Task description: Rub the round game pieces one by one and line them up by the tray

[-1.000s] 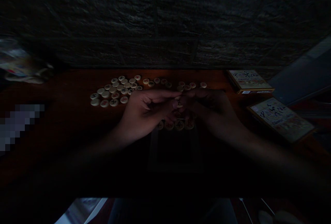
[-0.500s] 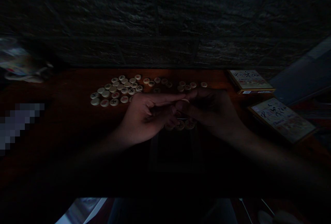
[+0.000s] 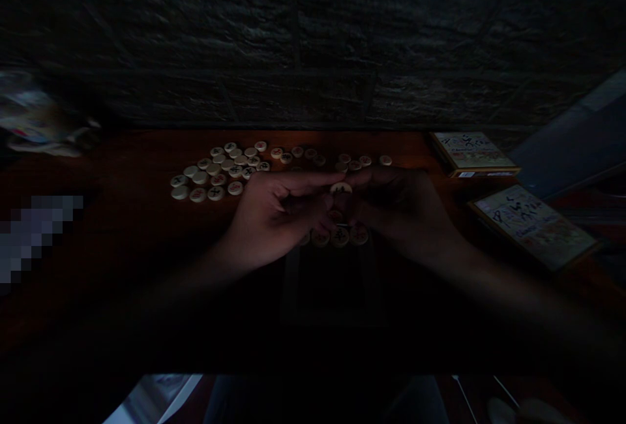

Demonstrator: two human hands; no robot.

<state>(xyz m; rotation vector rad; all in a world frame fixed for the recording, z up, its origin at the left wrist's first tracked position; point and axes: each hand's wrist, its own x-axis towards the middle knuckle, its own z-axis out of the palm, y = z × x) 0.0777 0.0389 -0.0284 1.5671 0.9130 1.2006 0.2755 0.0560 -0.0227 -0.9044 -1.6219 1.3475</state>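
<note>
My left hand (image 3: 274, 215) and my right hand (image 3: 398, 209) meet over the middle of the table, fingertips closed from both sides around a round, pale Chinese chess piece (image 3: 341, 188). A dark character shows faintly on its face. Just under the thumbs another piece (image 3: 336, 216) is partly hidden by fingers. A row of Chinese chess pieces (image 3: 340, 236) lies below the hands, at the top end of a dim rectangular frame (image 3: 288, 287) on the table. Dim light blurs the exact finger contacts.
Many loose pieces (image 3: 213, 168) spread at the left back, with several more (image 3: 366, 161) behind my hands. Two printed boxes (image 3: 472, 151) lie at the right. A stone-like wall (image 3: 293, 45) closes off the back. A plastic-wrapped item (image 3: 39, 114) sits far left.
The piece between my fingertips has come further into view, its marked face now showing. My fingers have shifted slightly around it, uncovering more of the row below. The arms have hardly moved.
</note>
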